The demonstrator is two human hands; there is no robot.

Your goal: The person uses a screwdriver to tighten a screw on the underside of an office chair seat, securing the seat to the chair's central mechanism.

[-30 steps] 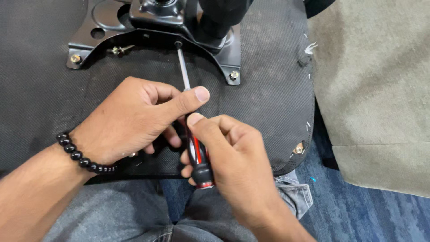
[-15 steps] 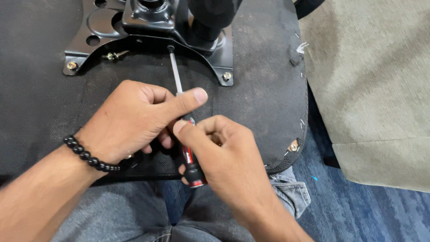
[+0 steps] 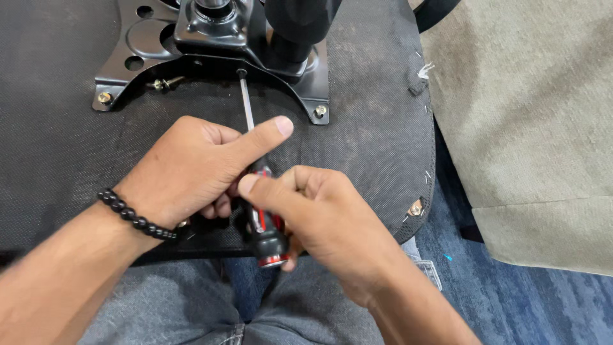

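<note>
Tool: red-and-black-handled screwdriver with thin steel shaft point(image 3: 255, 179), running from lap up toward top of frame, tip at base of black metal chair mechanism plate point(image 3: 211, 38).
Left hand point(image 3: 198, 169): closed around upper handle and lower shaft, thumb stretched along shaft; black bead bracelet point(image 3: 134, 214) on wrist.
Right hand point(image 3: 319, 223): closed on lower handle, thumb on top, handle's butt end poking out below fingers.
Hands: touching each other, left above right on tool.
Support: black fabric underside of chair seat point(image 3: 57, 140), lying across person's grey-jeaned lap point(image 3: 191, 306).
Screws: brass-coloured bolt at plate's left corner point(image 3: 104, 98), another at right corner point(image 3: 320, 110), loose screw point(image 3: 163, 83) lying just beside plate.
Edges: seat's right edge close to right hand, stapled, with corner bolt point(image 3: 416, 208).
Open room: bare fabric left of hands; beige cushion point(image 3: 530, 128) well right; blue carpet floor point(image 3: 511, 300) below.
</note>
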